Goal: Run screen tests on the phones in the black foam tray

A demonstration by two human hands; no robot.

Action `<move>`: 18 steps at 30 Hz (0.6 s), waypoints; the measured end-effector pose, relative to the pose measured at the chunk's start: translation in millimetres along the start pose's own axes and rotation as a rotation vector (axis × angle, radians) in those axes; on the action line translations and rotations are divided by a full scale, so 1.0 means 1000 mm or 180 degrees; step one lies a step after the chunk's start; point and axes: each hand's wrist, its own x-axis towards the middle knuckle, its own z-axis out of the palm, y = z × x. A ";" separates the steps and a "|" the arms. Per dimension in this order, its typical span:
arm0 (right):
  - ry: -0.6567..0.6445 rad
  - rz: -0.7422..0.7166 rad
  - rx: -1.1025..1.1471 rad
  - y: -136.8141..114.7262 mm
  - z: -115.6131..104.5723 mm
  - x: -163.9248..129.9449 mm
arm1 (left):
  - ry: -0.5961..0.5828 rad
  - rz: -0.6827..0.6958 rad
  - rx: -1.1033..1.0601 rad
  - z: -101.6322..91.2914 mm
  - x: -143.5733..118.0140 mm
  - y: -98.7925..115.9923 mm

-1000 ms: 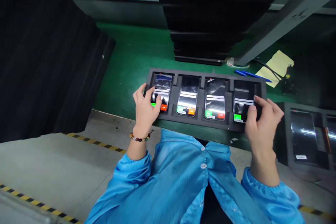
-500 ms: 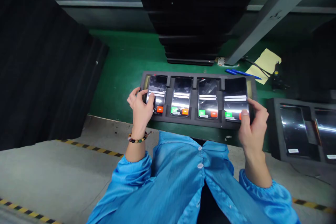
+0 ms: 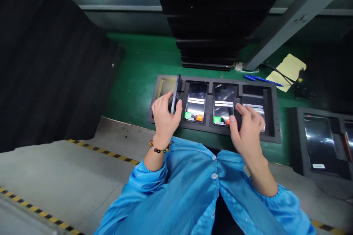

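Observation:
A dark foam tray (image 3: 209, 128) with four slots lies on the green bench. My left hand (image 3: 167, 115) pinches a smartphone (image 3: 175, 93) at the leftmost slot; the phone stands tipped up on its side, seen nearly edge-on. The second phone (image 3: 196, 99) lies flat, its lit screen showing a green and an orange box. My right hand (image 3: 248, 128) has its thumb and fingers apart at the right edge of the third phone (image 3: 223, 99), the thumb over its orange box. Behind that hand the fourth phone (image 3: 253, 99) sits in the rightmost slot, partly covered.
At right stands another foam tray (image 3: 299, 147) holding dark phones (image 3: 320, 139). Blue pens (image 3: 261, 79), a yellow paper (image 3: 289, 69) and cables lie behind. A grey post (image 3: 292, 25) rises at back right; black curtains (image 3: 198, 25) hang behind and at left.
The leftmost phone has gone from lying nearly flat to standing on its side in my left hand. My right hand has left the fourth phone, now down in its slot, and moved left to the third.

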 end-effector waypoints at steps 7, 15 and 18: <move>-0.0133 0.0173 0.0571 -0.015 0.009 -0.001 | -0.0028 -0.0521 0.0344 -0.012 0.004 -0.045; 0.0036 0.0143 0.0090 -0.022 0.018 -0.003 | -0.0496 0.0224 0.0278 0.018 -0.011 0.004; -0.0169 0.0099 0.0171 -0.018 0.019 -0.001 | -0.0644 0.0293 0.0024 0.033 -0.019 0.020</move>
